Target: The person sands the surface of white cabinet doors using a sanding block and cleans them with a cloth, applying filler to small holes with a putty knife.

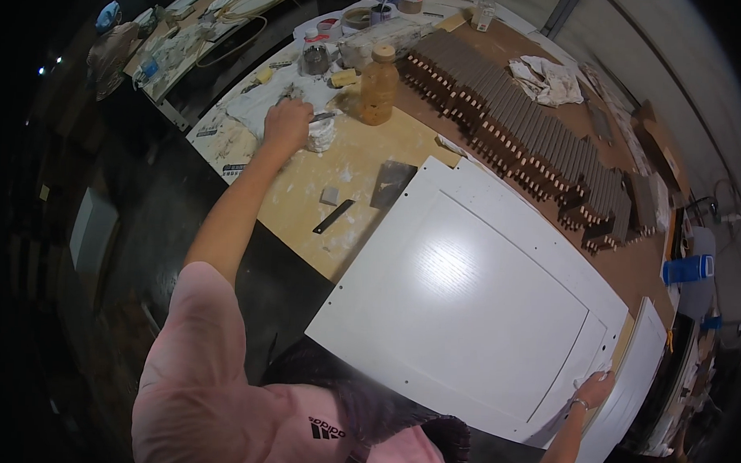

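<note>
A large white panel (499, 289) with recessed lines and small holes lies in front of me, glossy under the light. My left hand (288, 124) reaches far left with its fingers curled down over a dirty white cloth (248, 105). A thin grey blade-like piece (323, 116) sticks out beside its fingers; what they grip is mostly hidden. Just right of that hand is a crumpled white lump (321, 137). At the panel's right end, my right hand (596, 390) closes on a small white rag (581, 378) against the surface.
An orange-brown bottle (378, 85) stands beyond the left hand, near a yellow sponge (342, 79). A black strip (333, 217) and a grey block (329, 196) lie left of the panel. Stacked brown slats (521, 122) fill the far side. Another white panel (626, 379) stands right.
</note>
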The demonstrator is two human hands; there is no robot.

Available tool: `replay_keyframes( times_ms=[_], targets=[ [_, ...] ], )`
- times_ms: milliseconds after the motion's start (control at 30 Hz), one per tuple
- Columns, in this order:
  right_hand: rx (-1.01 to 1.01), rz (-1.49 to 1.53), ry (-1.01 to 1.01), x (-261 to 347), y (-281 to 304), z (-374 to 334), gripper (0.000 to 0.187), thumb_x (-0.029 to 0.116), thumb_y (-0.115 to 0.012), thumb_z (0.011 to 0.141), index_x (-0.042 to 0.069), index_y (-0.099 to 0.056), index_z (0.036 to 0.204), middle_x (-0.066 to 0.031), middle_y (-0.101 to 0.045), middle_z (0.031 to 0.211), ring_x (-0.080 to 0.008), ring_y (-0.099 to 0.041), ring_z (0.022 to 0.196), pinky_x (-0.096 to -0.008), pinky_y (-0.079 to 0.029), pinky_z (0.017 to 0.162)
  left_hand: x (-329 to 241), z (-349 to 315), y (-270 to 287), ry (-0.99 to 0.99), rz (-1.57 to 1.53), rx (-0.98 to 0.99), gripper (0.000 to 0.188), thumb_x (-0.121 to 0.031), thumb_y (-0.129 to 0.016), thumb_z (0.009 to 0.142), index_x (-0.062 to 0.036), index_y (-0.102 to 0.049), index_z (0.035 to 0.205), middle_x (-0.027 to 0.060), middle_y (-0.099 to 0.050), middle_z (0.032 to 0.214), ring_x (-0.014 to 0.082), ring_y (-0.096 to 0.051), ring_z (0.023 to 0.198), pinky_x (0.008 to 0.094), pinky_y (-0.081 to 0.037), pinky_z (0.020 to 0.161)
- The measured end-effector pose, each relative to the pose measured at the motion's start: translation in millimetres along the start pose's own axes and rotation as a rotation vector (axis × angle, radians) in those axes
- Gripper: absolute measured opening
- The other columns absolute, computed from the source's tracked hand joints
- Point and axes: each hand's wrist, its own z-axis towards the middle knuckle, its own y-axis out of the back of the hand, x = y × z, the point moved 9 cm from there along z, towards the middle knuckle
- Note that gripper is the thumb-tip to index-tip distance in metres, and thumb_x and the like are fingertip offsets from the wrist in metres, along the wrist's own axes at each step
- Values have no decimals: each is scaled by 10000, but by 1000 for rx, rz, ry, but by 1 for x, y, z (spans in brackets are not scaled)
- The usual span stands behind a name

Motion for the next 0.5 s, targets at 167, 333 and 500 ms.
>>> replay_keyframes(
  times_ms=[167, 333, 500],
  targets=[
    [-67, 16, 26, -5, 4, 3, 351, 202, -538, 931, -14, -621, 1195, -194, -668, 1106, -381, -636, 1011, -442, -502, 875, 22, -11, 23, 199, -93, 48, 116, -188, -606, 949, -85, -628, 996, 146, -663, 808, 369, -648, 775, 509, -490, 680],
    [-2, 23, -7, 2, 2, 1, 360, 201, -547, 923, -13, -623, 1201, -195, -661, 1151, -377, -629, 1050, -438, -495, 905, 37, -12, 14, 183, -147, 112, 119, -198, -596, 965, -86, -633, 952, 140, -655, 772, 361, -644, 759, 480, -487, 664],
    [18, 14, -30, -4, -1, -1, 375, 206, -552, 917, -14, -622, 1212, -196, -652, 1203, -373, -621, 1090, -437, -486, 937, 41, -13, 18, 263, -55, 173, 128, -213, -615, 944, -92, -655, 936, 134, -698, 822, 301, -688, 742, 439, -527, 667]
  ],
)
